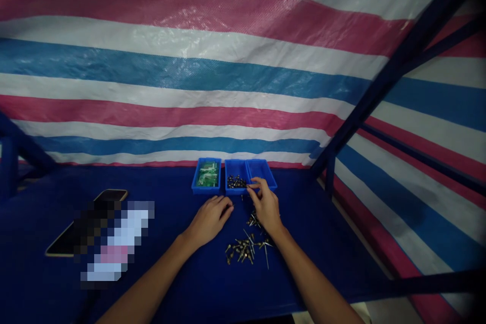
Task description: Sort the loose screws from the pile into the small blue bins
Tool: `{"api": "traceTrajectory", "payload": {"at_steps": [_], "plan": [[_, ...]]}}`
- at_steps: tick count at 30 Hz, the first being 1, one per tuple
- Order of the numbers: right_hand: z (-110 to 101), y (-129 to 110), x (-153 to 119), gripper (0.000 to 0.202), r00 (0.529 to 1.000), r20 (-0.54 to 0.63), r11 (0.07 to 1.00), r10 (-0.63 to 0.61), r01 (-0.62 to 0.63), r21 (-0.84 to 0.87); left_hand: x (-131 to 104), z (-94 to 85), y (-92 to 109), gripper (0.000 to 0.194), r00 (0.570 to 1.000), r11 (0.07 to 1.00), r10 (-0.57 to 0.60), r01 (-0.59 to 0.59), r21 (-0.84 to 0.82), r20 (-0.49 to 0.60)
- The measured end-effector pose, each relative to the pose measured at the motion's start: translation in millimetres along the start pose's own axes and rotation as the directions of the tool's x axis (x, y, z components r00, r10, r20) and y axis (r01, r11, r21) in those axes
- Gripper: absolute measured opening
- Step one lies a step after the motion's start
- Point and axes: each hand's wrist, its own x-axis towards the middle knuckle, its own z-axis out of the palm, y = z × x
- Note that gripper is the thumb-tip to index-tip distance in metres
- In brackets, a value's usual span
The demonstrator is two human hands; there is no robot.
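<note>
My right hand point(266, 208) is over the near edge of the middle blue bin point(236, 164), thumb and forefinger pinched. Whatever is between those fingertips is too small to make out. Small dark brassy metal pieces point(237, 182) lie inside this bin. My left hand point(211, 220) rests low over the table in front of the bins, its fingers curled and close together; what they may hold is hidden. Between and below both hands, a loose pile of metal pieces point(243, 250), some with long thin silver shafts, lies on the table. More metal pieces point(253, 219) lie beside my right wrist.
A blue bin point(195, 187) with green and clear packets stands to the left, another blue bin point(261, 168) to the right. On the table's left lie a dark phone point(63, 240) and a blurred pale item point(121, 238). Blue frame bars point(364, 106) and striped sheeting point(190, 71) enclose the table.
</note>
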Motion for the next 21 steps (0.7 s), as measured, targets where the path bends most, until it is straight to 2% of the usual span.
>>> {"api": "traceTrajectory", "payload": {"at_steps": [3, 9, 21], "plan": [[1.1, 1.8, 1.2, 0.021, 0.999, -0.003, 0.997, -0.039, 0.038, -0.062, -0.1, 1.2, -1.3, 0.022, 1.000, 1.000, 0.009, -0.009, 0.000, -0.008], [0.7, -0.6, 0.3, 0.018, 0.992, 0.038, 0.986, -0.119, 0.123, -0.113, -0.7, 4.1, -3.7, 0.022, 0.999, 1.000, 0.011, -0.011, -0.003, -0.030], [-1.7, -6.8, -1.7, 0.025, 0.987, 0.038, 0.979, -0.158, 0.161, -0.127, -0.7, 2.8, -3.7, 0.020, 0.999, 1.000, 0.022, -0.022, -0.009, -0.031]]}}
